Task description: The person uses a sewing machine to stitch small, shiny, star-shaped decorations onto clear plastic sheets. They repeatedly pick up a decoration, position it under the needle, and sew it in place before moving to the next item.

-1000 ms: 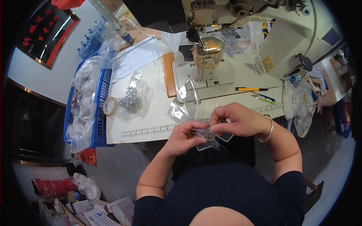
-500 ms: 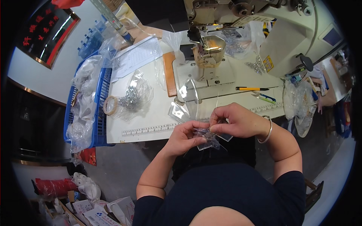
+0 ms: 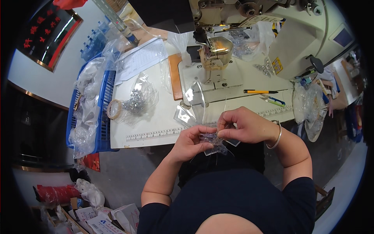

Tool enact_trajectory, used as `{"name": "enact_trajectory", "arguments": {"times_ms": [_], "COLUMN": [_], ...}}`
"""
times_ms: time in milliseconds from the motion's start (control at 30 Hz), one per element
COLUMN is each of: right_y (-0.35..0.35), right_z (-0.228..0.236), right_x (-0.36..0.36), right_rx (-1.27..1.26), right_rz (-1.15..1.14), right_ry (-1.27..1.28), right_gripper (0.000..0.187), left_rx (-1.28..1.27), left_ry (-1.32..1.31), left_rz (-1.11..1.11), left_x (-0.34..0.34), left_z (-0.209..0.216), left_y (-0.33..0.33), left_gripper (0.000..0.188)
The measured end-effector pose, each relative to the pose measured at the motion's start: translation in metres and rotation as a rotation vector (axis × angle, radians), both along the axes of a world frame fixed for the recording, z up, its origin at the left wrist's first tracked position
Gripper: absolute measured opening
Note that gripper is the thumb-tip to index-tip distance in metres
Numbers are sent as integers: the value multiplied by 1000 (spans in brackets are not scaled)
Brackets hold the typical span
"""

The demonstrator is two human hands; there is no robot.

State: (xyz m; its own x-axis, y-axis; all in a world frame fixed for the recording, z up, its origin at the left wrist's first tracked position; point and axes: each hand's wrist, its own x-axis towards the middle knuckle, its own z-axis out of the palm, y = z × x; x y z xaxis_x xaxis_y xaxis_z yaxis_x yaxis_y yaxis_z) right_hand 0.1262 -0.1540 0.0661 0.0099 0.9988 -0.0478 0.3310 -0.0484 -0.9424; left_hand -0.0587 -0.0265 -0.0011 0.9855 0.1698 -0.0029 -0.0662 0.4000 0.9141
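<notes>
Between my hands, at the front edge of the sewing table, is a small translucent purplish piece [image 3: 220,149] with pointed ends and thin threads sticking out. My left hand [image 3: 191,143] pinches its left side between thumb and fingers. The thumb and forefinger of my right hand [image 3: 242,125] are pressed together at its upper right, where a thin thread or wire [image 3: 225,104] rises. What exactly sits between those fingertips is too small to make out. A curved clear plastic strip [image 3: 196,94] lies on the table just beyond my hands.
A sewing machine [image 3: 218,46] stands behind my hands. A blue basket [image 3: 103,117] of plastic-wrapped goods is at left, near a clear bag of shiny beads [image 3: 136,99] and a tape roll [image 3: 114,109]. A yellow pen [image 3: 259,91] and green-handled cutter [image 3: 276,102] lie right. Printed paper [image 3: 142,58] lies farther back.
Almost nothing differs. The held piece is turned very slightly, and the thread by my right fingers has shifted a little; both hands keep their places.
</notes>
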Motion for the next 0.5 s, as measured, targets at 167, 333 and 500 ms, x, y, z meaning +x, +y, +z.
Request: {"name": "enact_trajectory", "arguments": {"times_ms": [167,333,500], "right_y": [-1,-1,-1], "right_z": [5,3,6], "right_x": [-2,-3,-5], "right_rx": [-18,11,-9], "right_rz": [-23,-34,-42], "right_ry": [-81,-100,-180], "right_gripper": [16,15,14], "left_rx": [-16,-28,-36], "left_ry": [1,-1,8], "left_rz": [5,4,-6], "left_x": [0,0,1], "left_z": [-1,-2,-5], "left_y": [0,-1,0], "left_gripper": [39,38,39]}}
